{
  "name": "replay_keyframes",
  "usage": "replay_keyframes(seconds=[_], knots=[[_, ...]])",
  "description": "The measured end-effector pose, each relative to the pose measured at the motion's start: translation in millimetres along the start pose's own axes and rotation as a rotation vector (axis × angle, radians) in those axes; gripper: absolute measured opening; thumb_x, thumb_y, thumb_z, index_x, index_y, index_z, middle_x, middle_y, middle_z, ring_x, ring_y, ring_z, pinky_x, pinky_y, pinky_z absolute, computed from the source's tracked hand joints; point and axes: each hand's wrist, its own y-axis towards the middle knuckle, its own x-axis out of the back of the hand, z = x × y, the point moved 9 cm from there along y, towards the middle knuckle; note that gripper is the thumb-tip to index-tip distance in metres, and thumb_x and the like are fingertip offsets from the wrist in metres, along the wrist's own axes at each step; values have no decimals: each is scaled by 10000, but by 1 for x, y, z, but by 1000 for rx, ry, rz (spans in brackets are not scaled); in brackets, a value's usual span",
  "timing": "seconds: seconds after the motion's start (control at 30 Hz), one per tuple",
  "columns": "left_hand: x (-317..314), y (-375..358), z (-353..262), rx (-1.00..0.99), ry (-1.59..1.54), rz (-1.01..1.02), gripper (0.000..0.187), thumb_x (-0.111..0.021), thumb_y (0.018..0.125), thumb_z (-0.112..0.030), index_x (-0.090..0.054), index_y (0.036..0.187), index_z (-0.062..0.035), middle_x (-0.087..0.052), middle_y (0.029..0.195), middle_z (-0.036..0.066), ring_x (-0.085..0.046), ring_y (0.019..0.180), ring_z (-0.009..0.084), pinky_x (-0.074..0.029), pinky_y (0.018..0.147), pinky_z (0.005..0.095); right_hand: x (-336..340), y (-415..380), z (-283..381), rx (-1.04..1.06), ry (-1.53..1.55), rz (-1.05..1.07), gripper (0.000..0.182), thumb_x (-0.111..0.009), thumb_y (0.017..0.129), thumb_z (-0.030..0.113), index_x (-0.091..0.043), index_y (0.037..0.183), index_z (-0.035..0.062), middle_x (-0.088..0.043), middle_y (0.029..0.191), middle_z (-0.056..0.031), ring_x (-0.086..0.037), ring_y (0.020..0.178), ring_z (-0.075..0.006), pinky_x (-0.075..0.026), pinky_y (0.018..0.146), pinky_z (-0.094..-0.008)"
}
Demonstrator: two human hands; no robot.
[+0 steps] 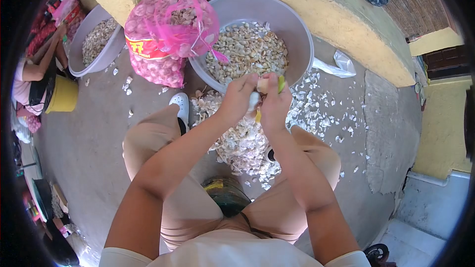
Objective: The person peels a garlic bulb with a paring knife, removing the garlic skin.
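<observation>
My left hand and my right hand meet in front of me, both closed around a garlic bulb. A small yellow-green tool shows at the fingertips of my right hand. Just beyond them stands a large grey basin holding many peeled garlic cloves. Below my hands lies a heap of white garlic skins on the concrete floor between my knees.
A pink mesh sack of garlic leans on the basin's left rim. A second grey basin of cloves stands far left beside another person and a yellow bucket. A yellow wall runs behind.
</observation>
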Motion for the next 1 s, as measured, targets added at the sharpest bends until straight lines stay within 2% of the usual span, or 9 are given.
replay_keyframes(seconds=[0.1,0.2,0.33,0.4,0.5,0.7,0.8,0.9,1.0], knots=[[6,4,-9,37,60,-28,282,-396,911,-254,-543,869,-17,-515,703,25,-485,653,96,-414,623,250,-6,8,-3,-121,86,58,233,-467,892,262,-526,856,39,-500,676,-4,-411,500,-51,-332,427,-201],[6,11,-22,-72,92,99,250,-447,893,-266,-533,967,-43,-528,881,38,-489,830,100,-390,718,253,-13,10,2,-264,167,129,222,-481,882,280,-501,888,59,-481,641,-3,-387,438,-51,-302,370,-196],[-4,6,-41,-279,354,101,262,-572,811,-211,-551,997,-28,-534,857,61,-519,777,124,-411,706,268,-18,13,-2,-463,365,316,215,-501,869,297,-459,894,88,-458,608,-1,-362,406,-50,-295,349,-192],[-7,1,-46,-346,507,130,335,-628,765,-203,-551,1044,-35,-542,887,71,-526,813,140,-406,741,290,-21,9,-5,-503,388,347,219,-505,866,307,-452,867,95,-446,600,4,-347,400,-47,-297,346,-192],[-7,1,-41,-274,565,175,418,-634,762,-200,-508,1134,-59,-509,1006,43,-492,913,132,-382,799,285,-20,6,-14,-565,352,372,227,-505,865,318,-447,850,99,-434,601,11,-335,403,-43,-300,349,-190],[-5,5,-32,-305,553,181,422,-650,746,-178,-514,1123,-47,-502,1059,50,-488,959,138,-393,778,276,-18,1,-15,-556,344,384,184,-498,875,272,-430,873,101,-423,622,17,-343,443,-43,-307,371,-184],[-10,0,-42,-433,548,150,374,-658,727,-159,-555,1063,-32,-556,1002,90,-538,858,168,-409,754,288,-16,2,-12,-518,346,402,168,-504,873,235,-413,899,97,-423,643,7,-350,453,-47,-309,379,-189],[-6,4,-33,-271,466,136,362,-660,728,-146,-553,1053,-28,-555,1002,76,-545,795,151,-426,704,269,-14,-2,0,-498,340,359,155,-489,876,207,-398,921,90,-431,678,-13,-354,449,-61,-315,384,-207],[-6,2,-38,-185,380,143,335,-659,737,-134,-538,1036,-47,-558,795,17,-498,780,82,-397,704,233,-5,1,5,-536,412,315,137,-451,885,186,-384,951,87,-441,710,-31,-370,463,-78,-322,389,-225]])
